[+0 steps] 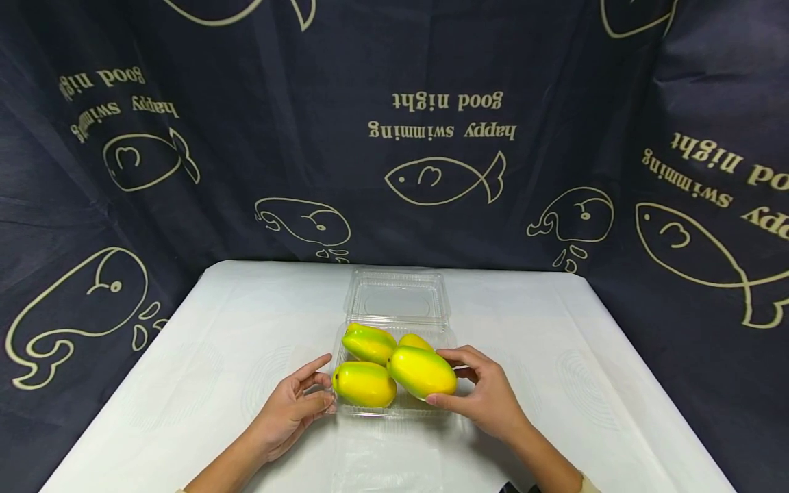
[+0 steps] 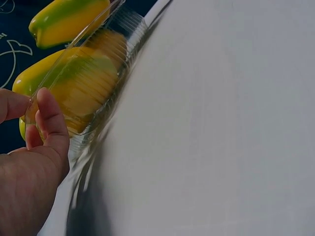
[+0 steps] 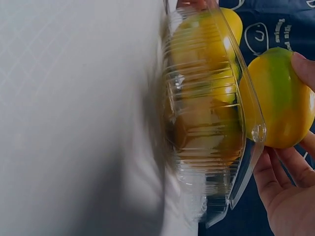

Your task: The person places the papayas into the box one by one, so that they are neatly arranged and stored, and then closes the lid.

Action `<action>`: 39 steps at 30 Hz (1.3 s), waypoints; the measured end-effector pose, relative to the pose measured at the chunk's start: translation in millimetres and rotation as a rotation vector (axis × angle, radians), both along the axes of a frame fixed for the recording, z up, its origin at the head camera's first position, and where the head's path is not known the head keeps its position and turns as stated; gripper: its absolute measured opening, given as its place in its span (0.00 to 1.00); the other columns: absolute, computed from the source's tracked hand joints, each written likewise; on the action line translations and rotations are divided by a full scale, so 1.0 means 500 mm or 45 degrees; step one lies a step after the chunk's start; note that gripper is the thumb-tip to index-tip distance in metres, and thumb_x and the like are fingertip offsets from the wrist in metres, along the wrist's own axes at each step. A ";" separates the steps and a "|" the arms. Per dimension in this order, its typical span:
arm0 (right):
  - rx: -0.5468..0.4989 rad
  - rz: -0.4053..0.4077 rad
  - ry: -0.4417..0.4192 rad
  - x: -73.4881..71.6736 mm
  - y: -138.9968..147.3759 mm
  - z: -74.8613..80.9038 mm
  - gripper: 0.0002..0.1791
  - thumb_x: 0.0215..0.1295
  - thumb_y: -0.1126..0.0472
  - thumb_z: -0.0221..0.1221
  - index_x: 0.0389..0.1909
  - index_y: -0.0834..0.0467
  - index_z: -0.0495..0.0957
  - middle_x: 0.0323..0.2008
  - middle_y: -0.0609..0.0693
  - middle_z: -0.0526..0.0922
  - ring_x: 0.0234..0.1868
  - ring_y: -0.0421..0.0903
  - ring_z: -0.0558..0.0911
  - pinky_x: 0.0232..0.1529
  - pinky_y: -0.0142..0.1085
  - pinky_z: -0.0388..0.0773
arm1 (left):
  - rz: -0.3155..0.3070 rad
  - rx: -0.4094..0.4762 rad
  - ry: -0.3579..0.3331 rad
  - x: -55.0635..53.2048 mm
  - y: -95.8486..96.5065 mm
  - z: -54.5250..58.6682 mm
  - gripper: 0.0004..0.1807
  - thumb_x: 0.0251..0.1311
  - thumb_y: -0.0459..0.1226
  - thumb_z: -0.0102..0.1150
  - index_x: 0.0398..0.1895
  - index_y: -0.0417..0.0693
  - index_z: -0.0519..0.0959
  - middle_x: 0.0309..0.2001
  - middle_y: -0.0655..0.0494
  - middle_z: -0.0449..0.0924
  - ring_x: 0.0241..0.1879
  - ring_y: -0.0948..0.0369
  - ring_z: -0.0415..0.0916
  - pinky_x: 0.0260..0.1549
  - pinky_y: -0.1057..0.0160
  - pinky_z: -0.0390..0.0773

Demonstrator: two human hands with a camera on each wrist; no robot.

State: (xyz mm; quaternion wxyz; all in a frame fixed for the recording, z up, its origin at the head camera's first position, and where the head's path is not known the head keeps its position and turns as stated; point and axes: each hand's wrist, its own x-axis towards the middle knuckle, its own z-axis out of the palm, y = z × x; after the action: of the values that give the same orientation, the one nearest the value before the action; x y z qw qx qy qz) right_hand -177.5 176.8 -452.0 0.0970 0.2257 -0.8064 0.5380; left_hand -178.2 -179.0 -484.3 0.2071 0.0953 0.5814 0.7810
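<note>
A clear plastic clamshell box [image 1: 364, 411] stands with its lid folded back on the white table. My left hand [image 1: 292, 409] pinches the box's left rim between thumb and fingers, as the left wrist view shows. In my right hand [image 1: 483, 394] is a yellow-green mango [image 1: 422, 372], gripped by its right end and held above the right side of the box. Three more mangoes lie inside: one at the front left [image 1: 365, 384], one at the back left [image 1: 370, 344], and one at the back right [image 1: 414, 340], partly hidden behind the held mango.
Behind the box its open lid [image 1: 397, 298] lies flat on the white-covered table [image 1: 259, 308]. A dark curtain [image 1: 296, 137] printed with fish and whales hangs around the table's back and sides. A small black object [image 1: 510, 487] shows at the bottom edge.
</note>
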 end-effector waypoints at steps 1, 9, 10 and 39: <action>0.001 0.001 0.000 0.000 -0.001 0.000 0.31 0.49 0.56 0.80 0.57 0.48 0.82 0.52 0.46 0.84 0.52 0.40 0.83 0.50 0.36 0.87 | -0.001 0.000 0.001 0.000 0.000 0.000 0.46 0.67 0.24 0.58 0.83 0.40 0.43 0.49 0.57 0.69 0.40 0.66 0.78 0.46 0.66 0.86; 0.006 0.016 0.017 0.003 -0.009 0.006 0.31 0.49 0.55 0.80 0.56 0.49 0.82 0.52 0.45 0.84 0.51 0.41 0.83 0.50 0.35 0.87 | -0.006 0.009 0.008 0.000 0.000 -0.002 0.46 0.68 0.24 0.57 0.82 0.39 0.43 0.49 0.57 0.69 0.40 0.66 0.78 0.46 0.67 0.86; 0.008 0.020 0.024 0.004 -0.011 0.006 0.31 0.49 0.55 0.80 0.56 0.50 0.82 0.51 0.46 0.84 0.50 0.41 0.83 0.49 0.35 0.87 | -0.005 0.007 0.008 0.000 -0.001 -0.002 0.46 0.68 0.24 0.57 0.82 0.39 0.43 0.49 0.57 0.69 0.40 0.66 0.78 0.47 0.67 0.86; 0.198 -0.051 0.080 0.002 -0.015 0.001 0.34 0.46 0.44 0.80 0.55 0.51 0.84 0.50 0.39 0.85 0.46 0.38 0.83 0.47 0.34 0.85 | -0.013 -0.010 0.011 0.001 -0.001 0.001 0.47 0.68 0.26 0.59 0.83 0.40 0.43 0.49 0.57 0.68 0.38 0.68 0.78 0.46 0.67 0.85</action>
State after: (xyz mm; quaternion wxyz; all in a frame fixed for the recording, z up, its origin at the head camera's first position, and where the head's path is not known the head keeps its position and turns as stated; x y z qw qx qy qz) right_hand -176.4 169.1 -451.7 0.1152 0.2333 -0.8466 0.4642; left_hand -177.7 -179.7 -483.9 0.2087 0.1008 0.5849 0.7773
